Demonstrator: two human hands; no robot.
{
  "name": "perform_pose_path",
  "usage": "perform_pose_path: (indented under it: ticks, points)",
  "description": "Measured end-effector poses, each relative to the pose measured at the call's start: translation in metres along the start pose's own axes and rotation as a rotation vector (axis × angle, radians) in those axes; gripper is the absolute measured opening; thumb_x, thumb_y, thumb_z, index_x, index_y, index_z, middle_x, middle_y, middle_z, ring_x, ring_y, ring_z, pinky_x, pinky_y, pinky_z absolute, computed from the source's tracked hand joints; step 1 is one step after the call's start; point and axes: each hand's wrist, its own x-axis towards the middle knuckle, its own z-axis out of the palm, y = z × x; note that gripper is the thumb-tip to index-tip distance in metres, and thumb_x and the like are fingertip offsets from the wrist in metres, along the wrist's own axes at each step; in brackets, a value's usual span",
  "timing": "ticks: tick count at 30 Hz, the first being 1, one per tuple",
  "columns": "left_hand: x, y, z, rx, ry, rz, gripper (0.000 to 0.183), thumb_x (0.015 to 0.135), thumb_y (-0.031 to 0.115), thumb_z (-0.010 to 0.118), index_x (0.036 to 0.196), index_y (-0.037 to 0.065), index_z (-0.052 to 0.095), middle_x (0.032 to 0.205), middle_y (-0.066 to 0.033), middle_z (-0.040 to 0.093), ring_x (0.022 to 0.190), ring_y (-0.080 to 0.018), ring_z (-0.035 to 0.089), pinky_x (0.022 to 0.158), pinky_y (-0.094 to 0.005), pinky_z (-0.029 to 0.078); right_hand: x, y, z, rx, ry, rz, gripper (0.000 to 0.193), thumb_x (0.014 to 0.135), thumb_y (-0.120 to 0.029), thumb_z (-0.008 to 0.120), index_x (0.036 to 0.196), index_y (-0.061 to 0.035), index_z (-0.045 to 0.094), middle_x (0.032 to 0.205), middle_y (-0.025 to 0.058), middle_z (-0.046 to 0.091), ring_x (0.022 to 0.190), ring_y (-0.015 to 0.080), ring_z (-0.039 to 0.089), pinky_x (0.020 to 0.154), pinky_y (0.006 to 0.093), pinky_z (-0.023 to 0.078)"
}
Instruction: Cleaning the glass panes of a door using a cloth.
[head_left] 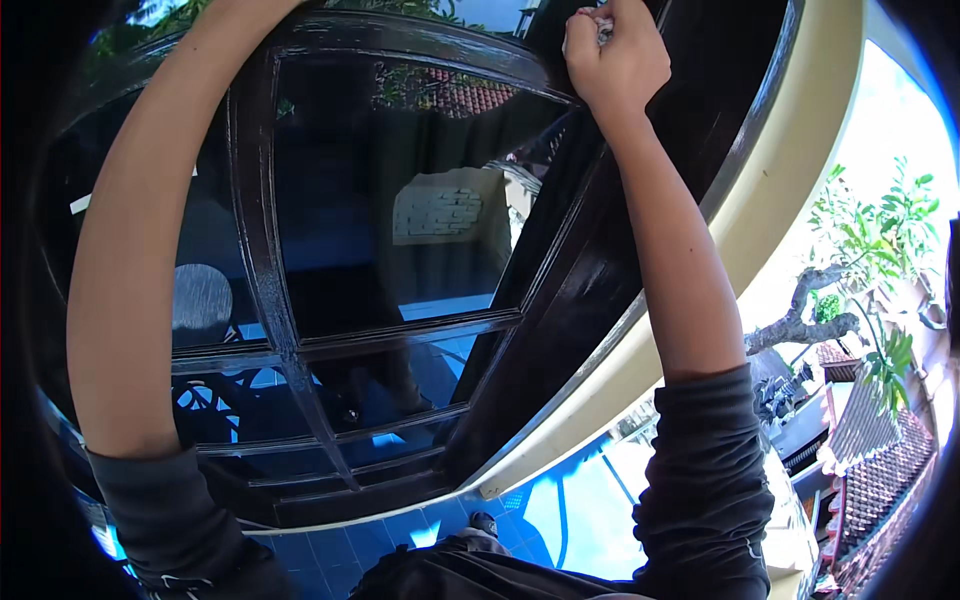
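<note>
One crumpled wad [604, 28], pale and mottled grey, is clamped in the grip of the right hand [624, 62], its fingers curled around it. It sits near the top edge of the picture, just above the upper right corner of a large glass pane [335, 230]; whether it touches the wood there is hard to say. The left forearm [130, 270] rises past the top edge, its hand beyond sight, so the state of that grip is impossible to tell.

Around the pane runs a dark wooden frame [262, 250], glossy, with grooved moulding and pale streaks of shine or wear. The smooth glass mirrors a reddish tiled roof and a patch of rough brickwork; a rounded grey shape [202, 300] shows in the pane to its left. Both dark sleeves [705, 470] are bunched in folds at the elbows, and the left one bears a small pale mark [185, 580], too small to make out.

Beyond the frame's right edge curves a smooth cream wall [775, 190]. Below its bottom edge lie bluish square floor tiles [330, 550], with a dark shoe [484, 522] on them. Farther right are a gnarled branch [800, 325], green leaves [890, 250] and ridged roof tiles [880, 480].
</note>
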Motion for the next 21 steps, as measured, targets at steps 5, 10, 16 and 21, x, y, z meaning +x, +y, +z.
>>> perform_pose_path:
  ticks: [5,10,16,21]
  points:
    - [0.017,0.018,-0.022,-0.308,-0.481,-0.237,0.062,0.103,0.038,0.049,0.144,-0.009,0.053,0.158,-0.0202,0.048,0.151,-0.0398,0.037,0.126,-0.0475,0.027,0.058,0.021,-0.003,-0.075,0.195,-0.11,0.025,0.086,-0.033,0.064,0.083,-0.0084,0.063,0.079,0.0112,0.067,0.069,0.0368,0.059,0.069,0.0406,0.05]
    - [0.014,0.013,-0.047,-0.518,-0.708,-0.403,0.062,0.103,0.038,0.047,0.142,-0.009,0.054,0.157,-0.0203,0.049,0.151,-0.0398,0.036,0.126,-0.0472,0.025,0.148,0.005,0.009,-0.103,0.103,0.078,0.04,0.089,-0.048,0.056,0.094,-0.0098,0.069,0.096,0.0135,0.074,0.087,0.0398,0.066,0.08,0.0455,0.051]
    - [0.006,-0.009,0.016,-0.264,-0.007,-0.07,0.062,0.102,0.036,0.048,0.142,-0.01,0.055,0.157,-0.0204,0.049,0.151,-0.041,0.035,0.127,-0.048,0.024,0.232,0.003,0.018,-0.151,0.101,0.196,0.044,0.091,-0.049,0.05,0.099,-0.011,0.072,0.101,0.0123,0.075,0.092,0.0391,0.067,0.082,0.0442,0.051]
    - [0.008,-0.009,0.015,-0.251,0.083,-0.037,0.06,0.1,0.035,0.05,0.14,-0.009,0.057,0.157,-0.02,0.05,0.15,-0.0422,0.036,0.127,-0.0492,0.025,0.237,0.01,0.029,-0.156,0.102,0.235,0.048,0.09,-0.052,0.049,0.104,-0.0136,0.074,0.107,0.0122,0.076,0.096,0.0379,0.068,0.083,0.0441,0.051]
